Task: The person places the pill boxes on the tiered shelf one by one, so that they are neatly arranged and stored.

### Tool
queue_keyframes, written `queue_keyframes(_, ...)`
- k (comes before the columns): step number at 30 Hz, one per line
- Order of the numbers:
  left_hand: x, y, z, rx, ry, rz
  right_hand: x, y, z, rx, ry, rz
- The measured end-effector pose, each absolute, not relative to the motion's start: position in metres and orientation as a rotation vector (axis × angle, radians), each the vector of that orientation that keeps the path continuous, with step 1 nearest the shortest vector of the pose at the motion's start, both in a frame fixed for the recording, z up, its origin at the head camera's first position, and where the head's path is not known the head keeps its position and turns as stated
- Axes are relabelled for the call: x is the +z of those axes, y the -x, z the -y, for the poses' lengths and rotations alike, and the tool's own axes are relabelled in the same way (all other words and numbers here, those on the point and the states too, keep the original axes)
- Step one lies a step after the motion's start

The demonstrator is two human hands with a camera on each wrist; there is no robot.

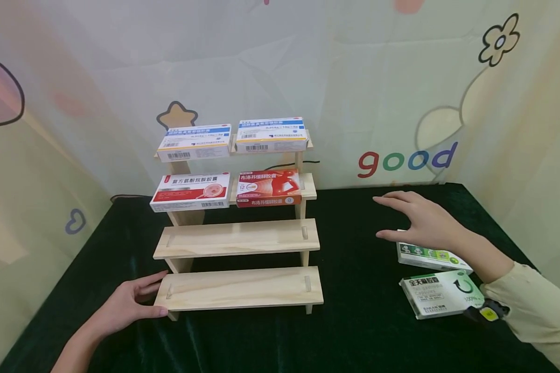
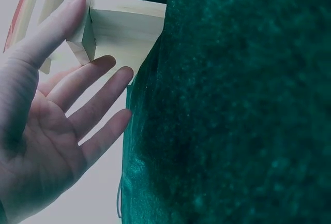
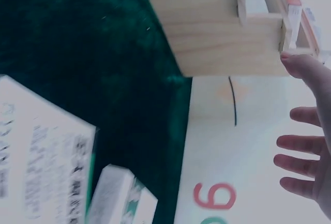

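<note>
A pale wooden stepped display rack (image 1: 238, 287) has several shelves. My left hand (image 1: 127, 303) is at the left end of its lowest shelf, thumb at the front edge and fingers toward the back; in the left wrist view that shelf end sits between thumb and forefinger of the left hand (image 2: 57, 120). My right hand (image 1: 422, 220) is held out at the right, fingers spread and nothing in them. It partly covers a green-and-white medicine box (image 1: 429, 257). Nearer the front lies another white-and-green medicine box (image 1: 441, 294), below the right wrist.
Two blue-and-white medicine boxes (image 1: 198, 142) lie on the top shelf. The shelf below bears a red-and-white box (image 1: 191, 191) and an orange-red box (image 1: 268, 187). Dark green cloth (image 1: 354, 311) covers the table. A printed curtain (image 1: 345, 93) hangs behind.
</note>
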State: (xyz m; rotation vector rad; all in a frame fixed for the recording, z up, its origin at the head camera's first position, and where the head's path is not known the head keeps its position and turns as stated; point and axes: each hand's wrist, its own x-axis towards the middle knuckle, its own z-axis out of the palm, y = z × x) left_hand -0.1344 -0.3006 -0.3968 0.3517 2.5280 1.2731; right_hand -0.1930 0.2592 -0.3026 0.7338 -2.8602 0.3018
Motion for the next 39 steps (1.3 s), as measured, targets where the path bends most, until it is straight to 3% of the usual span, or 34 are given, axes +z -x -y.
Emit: queue_keyframes(39,-0.401,0.135,0.303,1.289,-0.311,-2.518,-0.380,0.136,-0.350,0.534,-0.555,3.092)
